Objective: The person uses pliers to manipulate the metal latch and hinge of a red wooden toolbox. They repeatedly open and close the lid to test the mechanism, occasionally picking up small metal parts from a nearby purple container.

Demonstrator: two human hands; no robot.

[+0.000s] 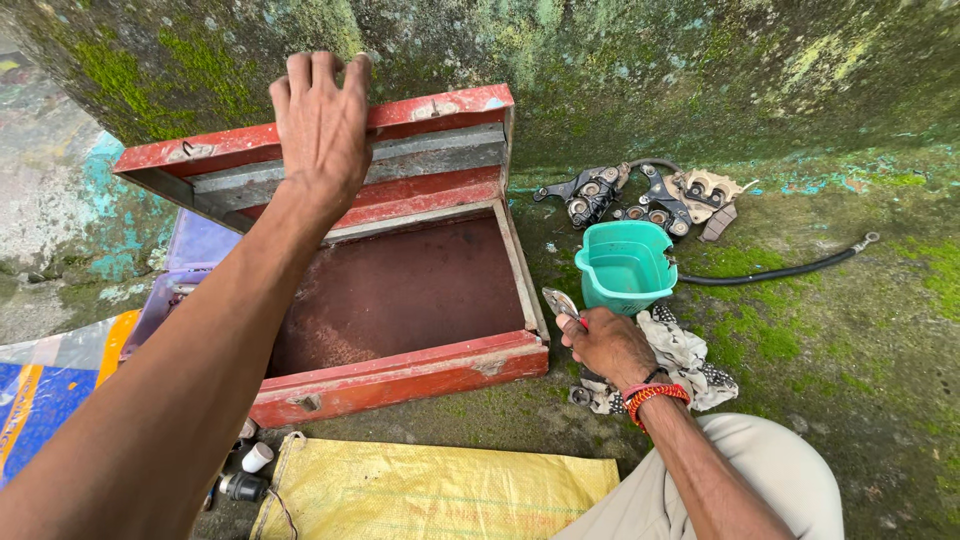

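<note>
Left hand point(320, 125) laid flat, fingers spread, on the raised lid of the red metal toolbox point(400, 290), gripping nothing. Toolbox open on mossy ground, rusty and bare inside. Right hand point(607, 345) just right of the toolbox, closed around pliers point(560, 302), beaded bracelet at the wrist. Teal plastic tub point(627, 265) right of the toolbox, touching the pliers' tip or nearly so. Patterned rag point(685, 360) under that hand. Brake calipers point(640, 195) and black hose point(780, 268) beyond the tub. Yellow woven sack point(430, 490) in front of the toolbox.
</note>
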